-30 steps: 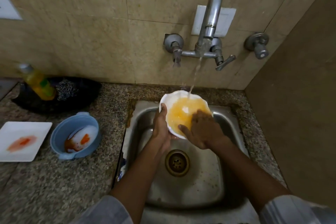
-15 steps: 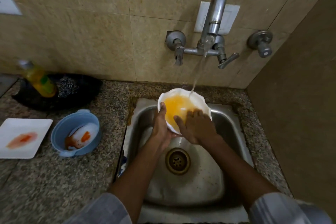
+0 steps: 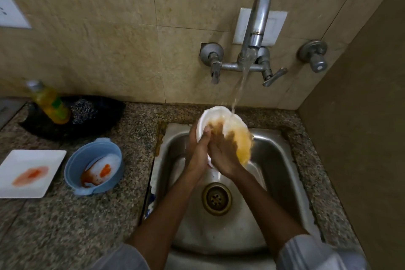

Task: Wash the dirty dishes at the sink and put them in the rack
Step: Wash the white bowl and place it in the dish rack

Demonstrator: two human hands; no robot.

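Note:
A white bowl (image 3: 238, 138) smeared with yellow-orange residue is tilted over the steel sink (image 3: 276, 160), under water running from the tap (image 3: 256, 28). My left hand (image 3: 197, 149) grips its left rim. My right hand (image 3: 221, 149) lies flat inside the bowl, fingers spread against the dirty surface. To the left on the counter stand a blue bowl (image 3: 74, 166) holding a red-stained white dish (image 3: 103, 167) and a square white plate (image 3: 50, 160) with an orange smear. No rack is in view.
A yellow soap bottle (image 3: 49, 103) and a steel scrubber (image 3: 84, 110) rest in a black tray (image 3: 105, 116) at the back left. The brass drain (image 3: 216, 198) sits mid-sink. A brown wall (image 3: 361, 116) closes the right side. Speckled granite counter (image 3: 65, 226) spreads left.
My right hand has slid leftward across the inside of the bowl toward my left hand. The bowl has tilted more, and the yellow residue has shifted to its right side.

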